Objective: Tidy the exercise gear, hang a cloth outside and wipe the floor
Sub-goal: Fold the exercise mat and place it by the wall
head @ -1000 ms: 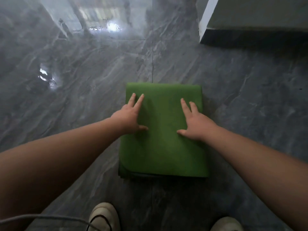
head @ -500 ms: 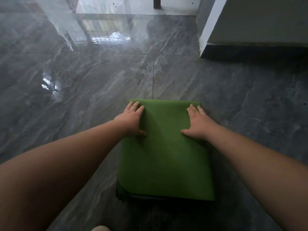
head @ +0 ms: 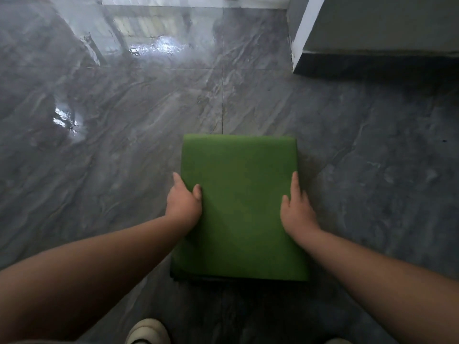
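Observation:
A folded green mat lies flat on the grey marble floor in front of me. My left hand clasps its left edge, with the thumb on top and the fingers curled round the side. At the right edge my right hand has its thumb on the top face and its fingers stretched along the side. Both forearms reach in from the bottom corners. The mat's darker lower layers show at its near edge.
A grey block with a white edge stands on the floor at the top right. Shiny patches glint on the tiles to the left and ahead. The toe of my white shoe shows at the bottom.
Both hands have slid from the mat's top face, fingers spread, outward to its left and right edges. The view has tilted so the mat sits lower in frame.

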A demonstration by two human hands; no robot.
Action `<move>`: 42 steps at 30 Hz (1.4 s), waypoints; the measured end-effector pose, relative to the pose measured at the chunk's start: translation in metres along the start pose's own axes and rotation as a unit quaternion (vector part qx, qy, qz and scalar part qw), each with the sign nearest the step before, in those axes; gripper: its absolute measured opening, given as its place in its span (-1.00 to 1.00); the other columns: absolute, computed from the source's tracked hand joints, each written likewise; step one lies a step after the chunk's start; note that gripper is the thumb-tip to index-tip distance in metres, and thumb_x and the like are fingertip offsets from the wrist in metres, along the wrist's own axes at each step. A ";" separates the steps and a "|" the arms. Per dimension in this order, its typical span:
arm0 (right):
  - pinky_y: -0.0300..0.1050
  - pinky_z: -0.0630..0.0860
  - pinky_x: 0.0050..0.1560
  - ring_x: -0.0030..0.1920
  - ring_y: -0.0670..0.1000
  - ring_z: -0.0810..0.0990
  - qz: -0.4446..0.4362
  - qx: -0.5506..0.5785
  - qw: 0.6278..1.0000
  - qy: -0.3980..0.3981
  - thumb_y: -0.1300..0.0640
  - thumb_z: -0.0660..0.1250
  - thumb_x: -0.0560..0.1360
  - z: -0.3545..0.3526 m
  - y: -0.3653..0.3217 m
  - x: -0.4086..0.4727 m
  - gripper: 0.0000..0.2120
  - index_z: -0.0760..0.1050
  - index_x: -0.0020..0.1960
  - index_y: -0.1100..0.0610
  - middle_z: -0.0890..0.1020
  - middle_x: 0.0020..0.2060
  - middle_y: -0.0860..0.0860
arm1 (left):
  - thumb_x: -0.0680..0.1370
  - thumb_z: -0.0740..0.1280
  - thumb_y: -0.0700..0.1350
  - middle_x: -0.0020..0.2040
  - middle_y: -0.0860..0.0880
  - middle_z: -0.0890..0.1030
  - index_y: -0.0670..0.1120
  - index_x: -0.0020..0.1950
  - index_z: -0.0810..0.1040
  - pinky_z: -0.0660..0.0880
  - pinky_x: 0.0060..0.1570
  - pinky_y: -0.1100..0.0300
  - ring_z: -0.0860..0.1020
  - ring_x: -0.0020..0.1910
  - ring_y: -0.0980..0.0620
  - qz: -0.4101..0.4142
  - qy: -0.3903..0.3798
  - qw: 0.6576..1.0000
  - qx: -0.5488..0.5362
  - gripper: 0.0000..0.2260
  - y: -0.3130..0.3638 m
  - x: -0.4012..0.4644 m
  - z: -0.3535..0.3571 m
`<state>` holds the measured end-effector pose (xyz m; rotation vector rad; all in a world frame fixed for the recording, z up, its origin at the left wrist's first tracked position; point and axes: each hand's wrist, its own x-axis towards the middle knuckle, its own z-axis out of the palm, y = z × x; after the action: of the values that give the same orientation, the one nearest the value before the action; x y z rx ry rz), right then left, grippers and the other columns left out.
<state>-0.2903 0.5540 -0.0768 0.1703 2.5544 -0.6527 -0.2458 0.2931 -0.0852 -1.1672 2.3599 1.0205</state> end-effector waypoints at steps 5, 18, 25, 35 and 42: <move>0.04 0.46 0.27 0.24 0.20 0.53 0.020 0.097 0.995 -0.014 0.09 0.17 0.62 -0.011 -0.001 0.003 -0.32 -0.11 0.57 -0.25 0.45 0.39 0.13 | 0.60 0.24 0.09 0.32 -0.21 0.49 -0.06 0.48 0.21 0.45 0.26 -0.12 0.50 0.25 -0.28 -0.027 -0.011 0.999 -0.020 -0.49 0.012 -0.001 -0.009; -0.32 0.29 0.40 0.40 -0.16 0.34 -0.029 0.305 0.951 0.046 0.33 0.28 0.56 -0.107 -0.015 -0.059 -0.36 0.20 0.55 -0.02 0.36 0.43 -0.10 | 0.58 0.36 0.05 0.43 -0.08 0.41 0.08 0.50 0.17 0.41 0.24 0.02 0.48 0.24 -0.06 -0.002 -0.051 0.983 -0.175 -0.43 0.072 -0.076 -0.089; -0.08 0.30 0.47 0.46 -0.13 0.32 -0.025 0.352 0.931 0.089 0.25 0.27 0.58 -0.274 -0.079 -0.181 -0.38 0.21 0.53 -0.18 0.33 0.49 -0.10 | 0.56 0.37 0.07 0.33 -0.01 0.45 0.18 0.48 0.17 0.50 0.22 -0.10 0.52 0.17 -0.04 0.038 -0.079 0.977 -0.193 -0.44 0.177 -0.202 -0.230; 0.06 0.40 0.41 0.38 -0.14 0.43 -0.056 0.423 0.898 0.109 0.23 0.25 0.62 -0.564 -0.235 -0.394 -0.39 0.25 0.41 -0.43 0.39 0.44 -0.17 | 0.55 0.40 -0.01 0.21 -0.07 0.50 0.16 0.45 0.19 0.63 -0.04 0.07 0.60 0.06 -0.03 0.147 -0.073 0.962 -0.220 -0.44 0.347 -0.405 -0.495; -0.06 0.46 0.34 0.33 -0.14 0.47 -0.067 0.437 0.863 0.244 0.24 0.24 0.62 -0.675 -0.278 -0.525 -0.41 0.24 0.48 -0.29 0.42 0.42 -0.14 | 0.54 0.41 -0.01 0.19 -0.11 0.52 0.19 0.38 0.25 0.63 -0.07 0.08 0.61 0.06 -0.04 0.286 -0.130 0.923 -0.222 -0.51 0.429 -0.509 -0.600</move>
<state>-0.1909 0.6343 0.8131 0.5162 2.5081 -2.0166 -0.2515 0.3245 0.8097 -0.3912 2.3570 1.8490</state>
